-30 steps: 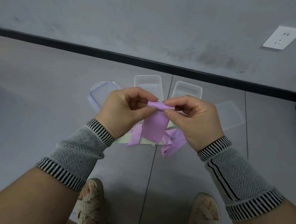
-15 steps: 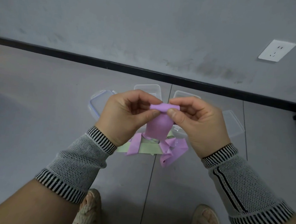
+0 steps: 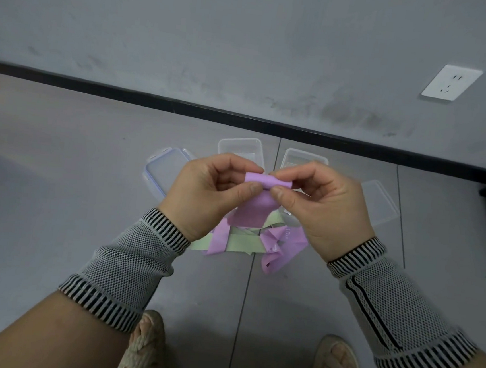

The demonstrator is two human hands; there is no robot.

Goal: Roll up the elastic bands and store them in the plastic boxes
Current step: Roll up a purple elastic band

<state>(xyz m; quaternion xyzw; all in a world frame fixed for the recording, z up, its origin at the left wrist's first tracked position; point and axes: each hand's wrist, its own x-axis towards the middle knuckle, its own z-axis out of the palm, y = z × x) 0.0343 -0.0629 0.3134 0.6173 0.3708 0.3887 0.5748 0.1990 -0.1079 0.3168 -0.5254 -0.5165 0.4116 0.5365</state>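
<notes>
Grey tile floor (image 3: 56,195) by wall. Both hands, left (image 3: 205,192) and right (image 3: 323,203), pinch purple band (image 3: 259,203) mid-air above boxes (image 3: 239,146), roll started. Keep edges aligned, turns tight, tail taut while winding.

a grey tiled floor (image 3: 56,195) carries two open clear plastic boxes (image 3: 239,146) at 12 o'clock, a blue-rimmed lid (image 3: 159,173) at 10, a clear lid (image 3: 382,206) at 2, and tangled purple and green bands (image 3: 242,243) in the centre.
</notes>
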